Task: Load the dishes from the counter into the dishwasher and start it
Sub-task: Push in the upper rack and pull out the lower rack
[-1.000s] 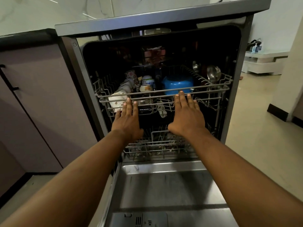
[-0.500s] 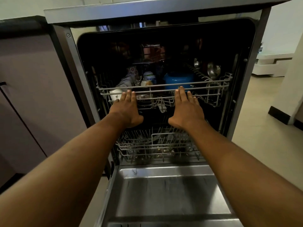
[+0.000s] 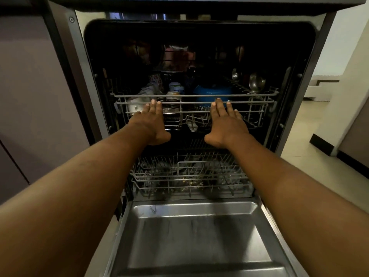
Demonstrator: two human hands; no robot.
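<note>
The dishwasher (image 3: pixel 65 62) stands open with its steel door (image 3: pixel 195 236) folded down below me. Its upper wire rack (image 3: pixel 259 98) sits almost fully inside the dark tub and holds a blue bowl (image 3: pixel 211 90), a white cup (image 3: pixel 133 105), a small jar (image 3: pixel 175 88) and steel ladles (image 3: pixel 256 81). My left hand (image 3: pixel 150 120) and my right hand (image 3: pixel 225 122) press flat, fingers straight, against the rack's front rail. The lower rack (image 3: pixel 189 174) beneath my wrists holds dim dishes.
Purple-grey cabinet fronts (image 3: pixel 30 96) flank the dishwasher on the left. To the right, tiled floor (image 3: pixel 319 166) leads past a wall corner with a dark skirting (image 3: pixel 323 144) to a white low unit (image 3: pixel 317 92).
Both hands have pushed the upper rack further back into the tub. The camera has come closer and lower toward the dishwasher.
</note>
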